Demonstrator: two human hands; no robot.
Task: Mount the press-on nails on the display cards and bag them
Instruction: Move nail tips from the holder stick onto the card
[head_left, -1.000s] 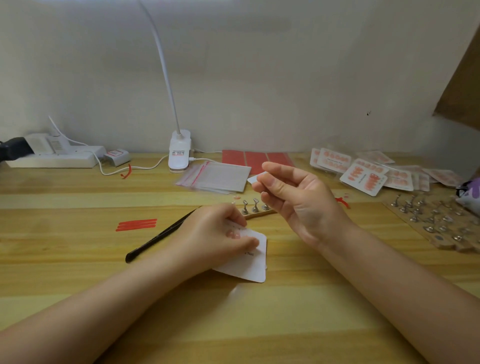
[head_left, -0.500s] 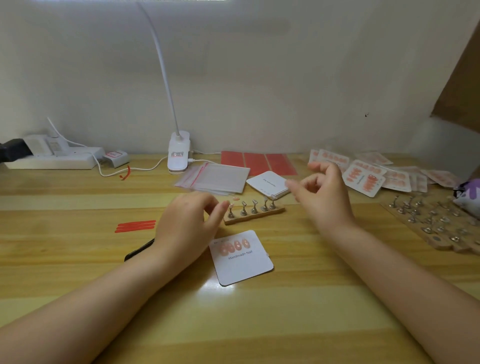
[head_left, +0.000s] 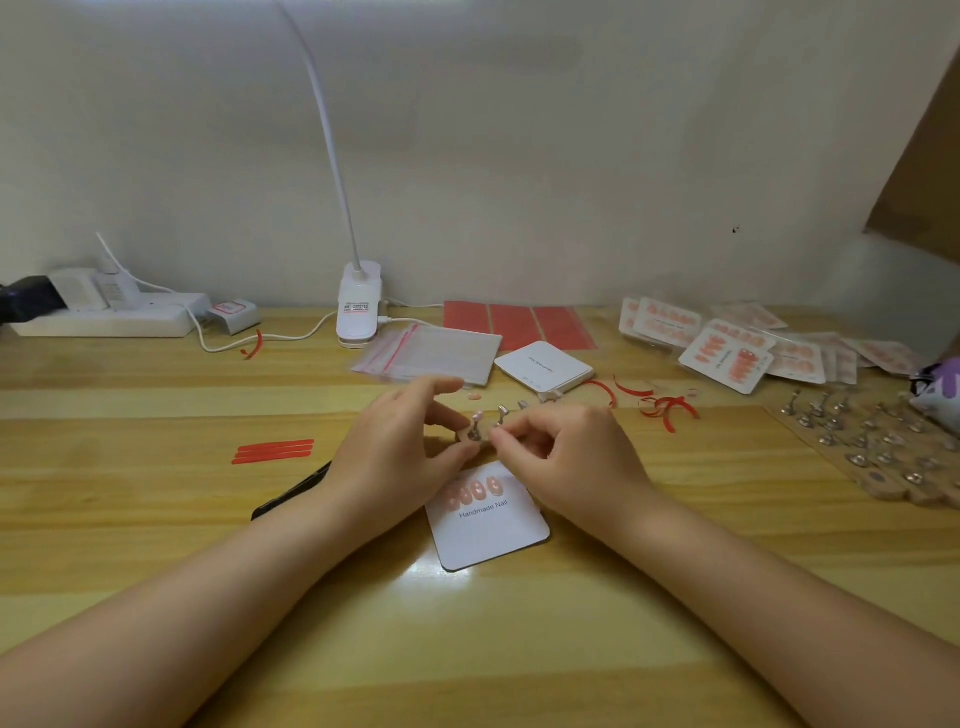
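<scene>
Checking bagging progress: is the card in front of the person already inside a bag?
No, the card lies bare on the table, apart from the bags.

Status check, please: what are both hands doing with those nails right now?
Left hand steadying nail stand. Right hand pinching at a nail there. Card below holds four nails. Nothing in the way.

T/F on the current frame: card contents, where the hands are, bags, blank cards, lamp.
1. The display card nearest the person has nails on it. True.
2. Both hands are on that card. False: the left hand and right hand are at the small nail stand behind it.
3. The clear zip bags lie by the lamp base. True.
4. The blank card stack sits left of the bags. False: right of them.
</scene>
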